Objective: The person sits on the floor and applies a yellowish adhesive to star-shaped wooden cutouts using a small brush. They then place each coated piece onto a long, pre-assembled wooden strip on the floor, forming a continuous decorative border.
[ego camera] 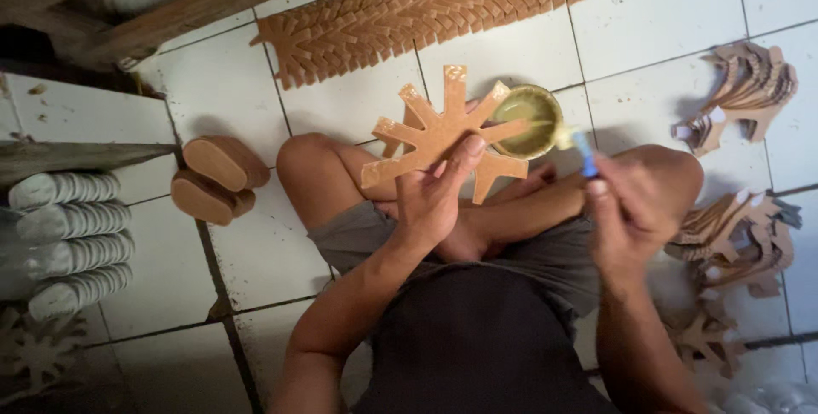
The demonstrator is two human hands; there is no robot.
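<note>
Now left hand [434, 201] fingers grip tan star-shaped cutout [443, 129], edges glossy; right hand [635, 209] fingers pinch blue-handled brush [579, 148].

L hand [433, 197] raised, fingers pinched, R hand [635, 209] fisted, thumb up, forearms bent inward

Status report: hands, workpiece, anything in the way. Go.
Left hand gripping tan spiked leather cutout. Right hand holding blue-handled brush, tip at glue tin. Nothing between brush and cutout.
</note>
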